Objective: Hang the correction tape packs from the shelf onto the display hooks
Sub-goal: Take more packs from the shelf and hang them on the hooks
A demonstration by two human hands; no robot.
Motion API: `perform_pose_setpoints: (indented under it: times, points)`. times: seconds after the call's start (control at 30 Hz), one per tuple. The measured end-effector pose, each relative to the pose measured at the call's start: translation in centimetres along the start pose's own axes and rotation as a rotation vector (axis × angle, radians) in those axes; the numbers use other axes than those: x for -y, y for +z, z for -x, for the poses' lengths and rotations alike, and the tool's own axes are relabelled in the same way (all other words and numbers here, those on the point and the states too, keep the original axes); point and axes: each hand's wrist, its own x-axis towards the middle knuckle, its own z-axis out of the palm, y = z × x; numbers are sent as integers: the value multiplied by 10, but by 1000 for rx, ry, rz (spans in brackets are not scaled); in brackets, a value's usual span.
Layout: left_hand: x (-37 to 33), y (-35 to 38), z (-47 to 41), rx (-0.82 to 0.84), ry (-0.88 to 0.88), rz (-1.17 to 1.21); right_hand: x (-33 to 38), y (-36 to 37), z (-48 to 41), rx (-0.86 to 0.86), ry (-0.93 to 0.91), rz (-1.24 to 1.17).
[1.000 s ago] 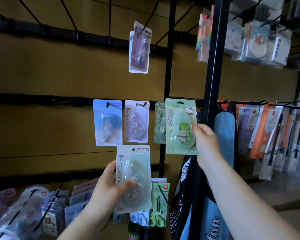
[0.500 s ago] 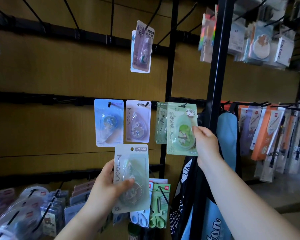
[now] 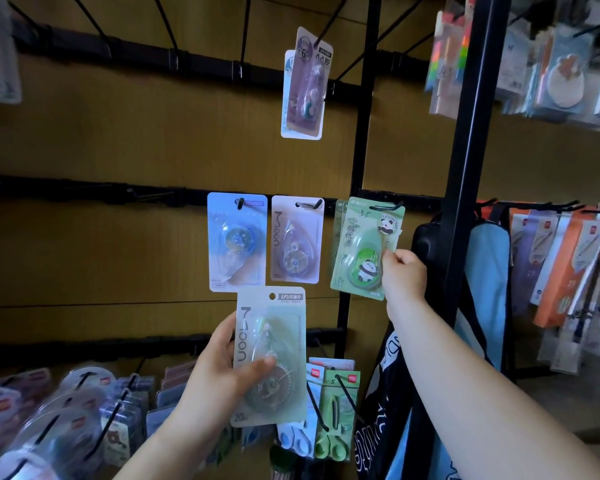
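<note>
Correction tape is what both hands carry in the one head view I have. Half a second back the green panda pack [image 3: 366, 247] sat just under its hook [image 3: 385, 206]; now I see the hook's wire passing through the slot at the card's top, so I judge this pack as hung or nearly so. My right hand [image 3: 404, 275] still pinches its lower right edge, so it is not let go yet. At least one more green card hangs behind it on the same hook.

My left hand [image 3: 222, 372] grips the pale green pack [image 3: 271, 355], thumb across its front, below and to the left of the right hand. Its hang hole is free, so that one waits its turn.

Counted: two packs in hand. Directly above the left hand hang a blue pack [image 3: 237, 240] and a lilac pack [image 3: 297, 239], one hook each. Higher up, two cards share a hook [image 3: 305, 84]. Most remaining hooks are bare.
</note>
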Motion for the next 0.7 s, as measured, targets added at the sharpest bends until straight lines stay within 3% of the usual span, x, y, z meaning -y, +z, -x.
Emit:
perform_pose_setpoints:
  times: [0.27,0.43,0.5,0.6,0.7]
  points:
    - [2,-5,1,-25,7,-5,-6,-1,14,57,45,68]
    - [-4,-2,8,-6,37,-6,-10,-4,58,-53,-261,274]
    - [-8,1,11,12,52,-2,-4,-4,78,162,-233,181]
    - [-13,6,14,34,102,-11,15,-3,105,690,18,45]
    - [-20,10,16,55,145,4,18,0,110,783,-41,-13]
